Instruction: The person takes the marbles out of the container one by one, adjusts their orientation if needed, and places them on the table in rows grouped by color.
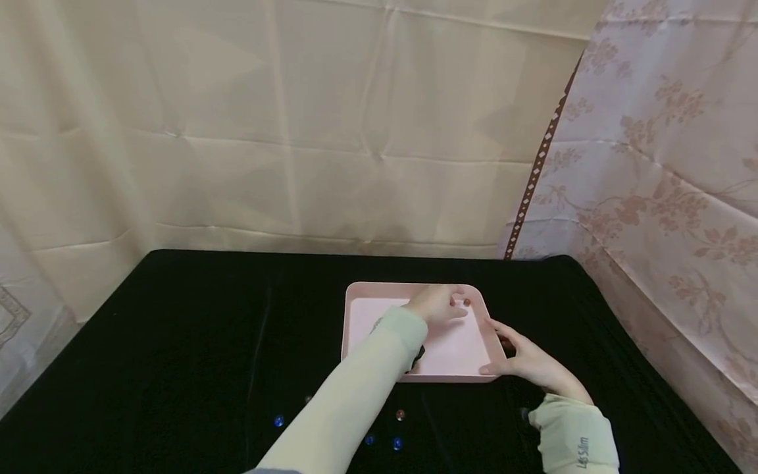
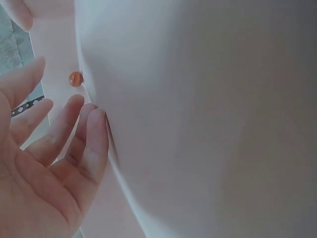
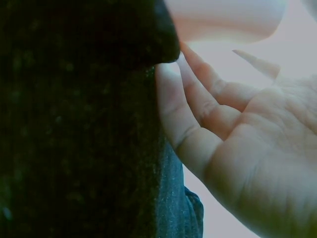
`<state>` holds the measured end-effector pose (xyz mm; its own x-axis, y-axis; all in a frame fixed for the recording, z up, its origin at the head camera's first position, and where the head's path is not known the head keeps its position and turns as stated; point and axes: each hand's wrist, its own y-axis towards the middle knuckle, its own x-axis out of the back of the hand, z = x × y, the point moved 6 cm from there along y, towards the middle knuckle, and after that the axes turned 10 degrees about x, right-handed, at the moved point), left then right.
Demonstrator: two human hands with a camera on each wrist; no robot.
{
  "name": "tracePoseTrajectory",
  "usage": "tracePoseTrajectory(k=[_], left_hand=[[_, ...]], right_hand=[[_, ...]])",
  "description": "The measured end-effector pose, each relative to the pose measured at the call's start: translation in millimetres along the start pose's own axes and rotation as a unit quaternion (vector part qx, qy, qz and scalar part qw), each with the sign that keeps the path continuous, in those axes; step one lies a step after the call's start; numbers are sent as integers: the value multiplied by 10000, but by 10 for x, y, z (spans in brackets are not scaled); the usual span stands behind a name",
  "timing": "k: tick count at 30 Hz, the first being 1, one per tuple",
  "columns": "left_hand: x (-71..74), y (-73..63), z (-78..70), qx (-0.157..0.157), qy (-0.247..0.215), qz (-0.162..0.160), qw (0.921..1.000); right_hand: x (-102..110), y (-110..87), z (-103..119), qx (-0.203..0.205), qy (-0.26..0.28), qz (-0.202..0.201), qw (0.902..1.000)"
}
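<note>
A pink rectangular tray (image 1: 373, 288) lies on the black cloth. My left hand (image 1: 435, 304) reaches into its far right part, fingers spread and loosely bent. Just beyond those fingertips, an orange marble (image 1: 467, 302) rests by the tray's wall; the left wrist view shows the same marble (image 2: 76, 79) apart from the fingers. My right hand (image 1: 533, 361) holds the tray at its right side, thumb by the near right corner and fingers along the side rim. In the right wrist view, the right hand's fingers (image 3: 173, 104) are bent near the cloth's edge.
In front of the tray lie loose marbles on the cloth: blue ones (image 1: 279, 420) (image 1: 397, 444) (image 1: 370, 439) and a reddish one (image 1: 401, 415). Another small marble (image 1: 308, 399) shows beside the left sleeve. A cream curtain (image 1: 331, 131) hangs behind the table, with a floral curtain (image 1: 663, 164) at right.
</note>
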<state>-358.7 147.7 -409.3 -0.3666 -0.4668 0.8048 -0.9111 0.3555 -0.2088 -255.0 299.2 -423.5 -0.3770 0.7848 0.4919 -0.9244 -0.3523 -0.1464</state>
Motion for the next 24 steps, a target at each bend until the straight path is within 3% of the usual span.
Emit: tracePoseTrajectory(k=[8, 12, 24], left_hand=[[-84, 58, -66, -301, 204, 50, 9993], [-123, 91, -99, -356, 553, 0, 9978], [-157, 110, -130, -192, 727, -3, 9972]], right_hand=[[-9, 7, -10, 49, 82, -7, 10000], [-14, -5, -9, 76, 91, -16, 9999], [-19, 9, -21, 50, 146, -69, 9999]])
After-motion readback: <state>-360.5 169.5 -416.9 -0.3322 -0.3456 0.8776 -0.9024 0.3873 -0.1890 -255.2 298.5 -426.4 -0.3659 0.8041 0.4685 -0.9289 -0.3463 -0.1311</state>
